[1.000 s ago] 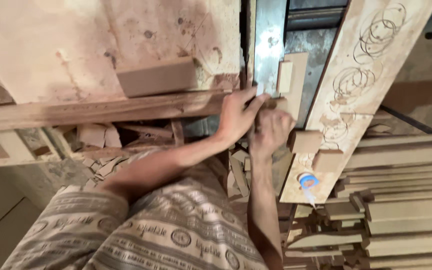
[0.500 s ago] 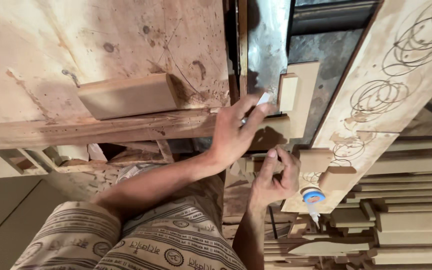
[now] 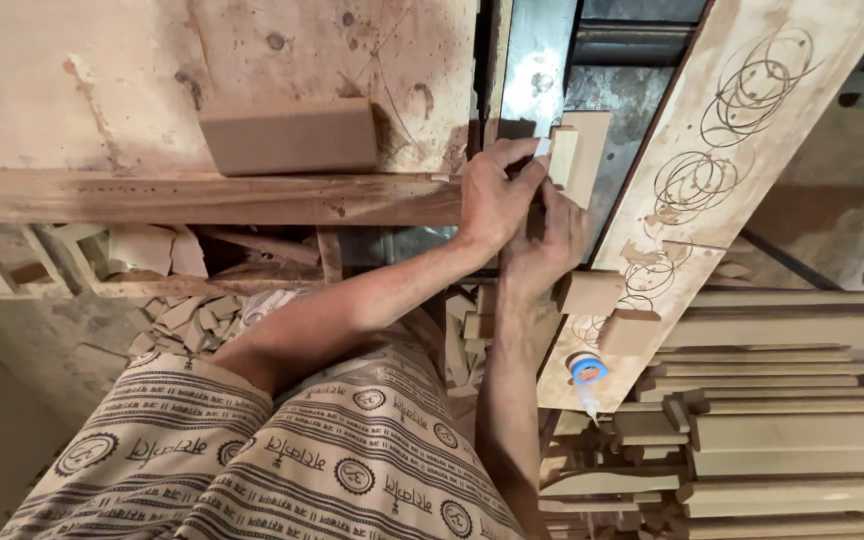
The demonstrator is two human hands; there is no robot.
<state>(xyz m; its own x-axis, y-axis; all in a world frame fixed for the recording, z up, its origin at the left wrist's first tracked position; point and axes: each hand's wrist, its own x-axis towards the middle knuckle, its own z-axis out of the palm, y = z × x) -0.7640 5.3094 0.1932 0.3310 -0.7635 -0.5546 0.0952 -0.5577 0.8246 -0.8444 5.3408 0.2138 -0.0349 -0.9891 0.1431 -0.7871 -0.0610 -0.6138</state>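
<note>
Head view, looking straight down: left hand (image 3: 497, 195) curled, fingertips pinching the near edge of a small pale wooden block (image 3: 563, 157). Right hand (image 3: 549, 240) just beneath and touching the left, fingers folded upward toward the same block; grip mostly hidden behind the left hand, so cannot tell whether closed on it. Block standing against a taller flat wooden piece (image 3: 589, 155), both resting on the grey metal surface (image 3: 537, 60) beside a dark slot. To the left, a stained plywood surface (image 3: 152, 70) carrying a larger tan block (image 3: 290, 135), edged by a reddish timber rail (image 3: 202, 198). To the right, a long pale board (image 3: 742, 130) lying diagonally, marked with pencilled circles, with two small blocks (image 3: 592, 293) near its lower end and a blue-capped glue bottle (image 3: 586, 372) just below them. Stacked wooden strips (image 3: 792, 420) at lower right. Offcut scraps (image 3: 187, 315) heaped under the rail. Patterned cream cloth (image 3: 282, 450) over the lap at the bottom.
</note>
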